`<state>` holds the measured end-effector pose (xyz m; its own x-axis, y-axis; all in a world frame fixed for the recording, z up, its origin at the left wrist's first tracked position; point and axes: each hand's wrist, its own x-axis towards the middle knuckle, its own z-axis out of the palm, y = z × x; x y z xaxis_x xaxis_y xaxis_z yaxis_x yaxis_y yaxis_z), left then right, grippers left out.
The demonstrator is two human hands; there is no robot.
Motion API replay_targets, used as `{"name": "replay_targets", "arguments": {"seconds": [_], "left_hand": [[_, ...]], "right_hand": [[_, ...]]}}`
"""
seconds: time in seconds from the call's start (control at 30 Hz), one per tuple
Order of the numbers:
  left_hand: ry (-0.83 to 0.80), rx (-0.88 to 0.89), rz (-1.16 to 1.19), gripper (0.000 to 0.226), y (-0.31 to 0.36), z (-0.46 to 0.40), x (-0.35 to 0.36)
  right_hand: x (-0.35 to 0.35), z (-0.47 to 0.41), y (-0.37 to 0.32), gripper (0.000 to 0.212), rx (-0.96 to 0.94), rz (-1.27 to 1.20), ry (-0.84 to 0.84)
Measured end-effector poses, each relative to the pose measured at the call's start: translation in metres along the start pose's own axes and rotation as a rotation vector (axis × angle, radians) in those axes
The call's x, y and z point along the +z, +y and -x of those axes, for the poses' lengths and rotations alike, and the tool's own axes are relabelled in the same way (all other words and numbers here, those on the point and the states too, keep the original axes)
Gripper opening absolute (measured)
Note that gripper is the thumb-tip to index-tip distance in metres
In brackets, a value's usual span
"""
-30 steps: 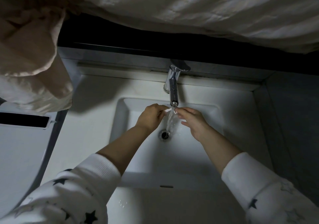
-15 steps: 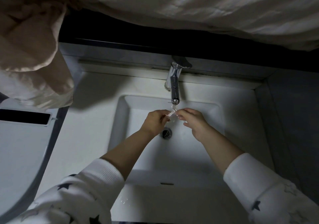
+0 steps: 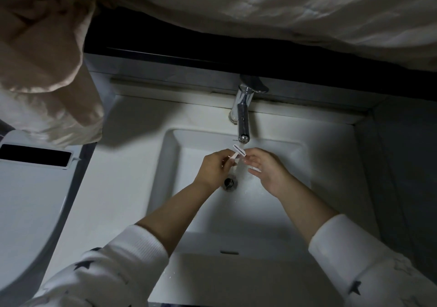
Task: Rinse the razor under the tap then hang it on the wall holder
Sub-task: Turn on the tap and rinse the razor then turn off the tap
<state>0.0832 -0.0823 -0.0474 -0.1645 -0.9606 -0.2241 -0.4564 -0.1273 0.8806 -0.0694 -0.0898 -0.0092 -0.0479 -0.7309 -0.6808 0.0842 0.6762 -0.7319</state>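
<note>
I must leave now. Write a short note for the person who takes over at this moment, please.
Left hand: grip shut on the razor handle.
Right hand: fingertips touch the razor head, otherwise open.
Razor: head just below the tap spout, over the sink; water is running.
Done: rinsing under way.
Left: finish the rinse, hang the razor on the wall holder, which is not in view.

**A dim home bathroom**

This is a small household bathroom. A white rectangular sink [image 3: 165,165] is set in a white counter, with a chrome tap [image 3: 243,115] running water toward the drain [image 3: 229,182]. A toilet lid [image 3: 33,200] sits just to the left. Towels or cloth [image 3: 47,70] hang overhead, and the sleeves [image 3: 113,271] look like star-printed pyjamas.
</note>
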Motion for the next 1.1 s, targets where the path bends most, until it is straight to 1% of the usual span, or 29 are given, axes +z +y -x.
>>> {"name": "replay_targets", "arguments": {"seconds": [0.1,0.23,0.33,0.43,0.57,0.67,0.73,0.87,1.0,1.1], "left_hand": [[0.066,-0.014,0.058,0.023,0.004,0.003,0.005],[0.114,-0.051,0.137,0.023,0.007,0.011,0.012],[0.113,-0.101,0.200,0.020,0.008,0.012,0.014],[0.115,-0.095,0.202,0.017,0.008,0.012,0.017],[0.110,-0.089,0.244,0.014,0.008,0.014,0.020],[0.082,-0.100,0.286,0.017,0.008,0.016,0.022],[0.056,-0.136,0.320,0.021,0.006,0.017,0.025],[-0.018,-0.232,0.474,0.026,0.010,0.016,0.028],[-0.097,-0.392,0.694,0.030,0.020,0.014,0.025],[-0.106,-0.482,0.763,0.033,0.018,0.009,0.026]], "right_hand": [[0.004,-0.004,-0.005,0.009,-0.003,-0.071,-0.013],[0.006,-0.006,-0.006,0.012,-0.006,-0.095,-0.037],[0.005,-0.007,-0.005,0.010,0.008,-0.110,-0.043],[0.004,-0.009,-0.003,0.009,0.026,-0.139,-0.026],[0.002,-0.012,0.000,0.012,0.028,-0.147,-0.021],[-0.002,-0.012,0.003,0.012,0.022,-0.155,-0.006],[-0.004,-0.011,0.004,0.014,0.012,-0.143,-0.007],[-0.009,-0.006,0.007,0.012,0.008,-0.135,-0.010],[-0.011,-0.001,0.003,0.014,-0.057,-0.112,-0.049],[-0.010,0.002,0.000,0.009,-0.105,-0.082,-0.052]]}}
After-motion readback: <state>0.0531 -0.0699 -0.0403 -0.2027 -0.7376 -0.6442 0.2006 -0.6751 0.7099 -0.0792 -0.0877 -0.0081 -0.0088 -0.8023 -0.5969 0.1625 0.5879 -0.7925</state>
